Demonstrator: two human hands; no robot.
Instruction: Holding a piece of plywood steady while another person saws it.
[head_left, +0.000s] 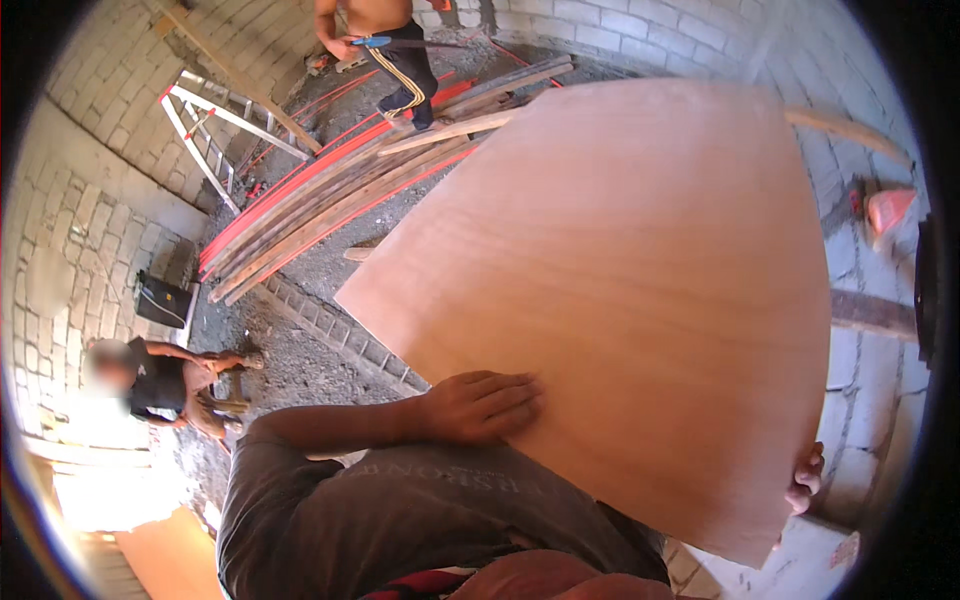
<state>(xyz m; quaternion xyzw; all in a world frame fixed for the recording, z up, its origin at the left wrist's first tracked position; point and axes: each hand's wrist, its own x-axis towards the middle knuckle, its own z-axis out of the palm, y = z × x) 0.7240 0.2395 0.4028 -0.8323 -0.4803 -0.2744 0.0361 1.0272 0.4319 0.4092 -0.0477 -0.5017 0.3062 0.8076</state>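
A large plywood sheet (pixel 620 270), pale reddish-brown, fills the middle and right of the head view, tilted in front of my body. My left hand (pixel 485 405) lies over its near edge, fingers together on the top face; the thumb is hidden. At the near right corner, my right hand (pixel 805 478) grips the side edge, with only curled fingers showing. The sheet hides the right forearm and what lies beneath it.
Long timbers and red bars (pixel 340 200) lie beyond the sheet on rough ground. A stepladder (pixel 215 135) stands far left. One person (pixel 390 50) stands among the timbers with a blue-handled tool; another person (pixel 180 385) is at left. Block walls (pixel 85 225) surround the space.
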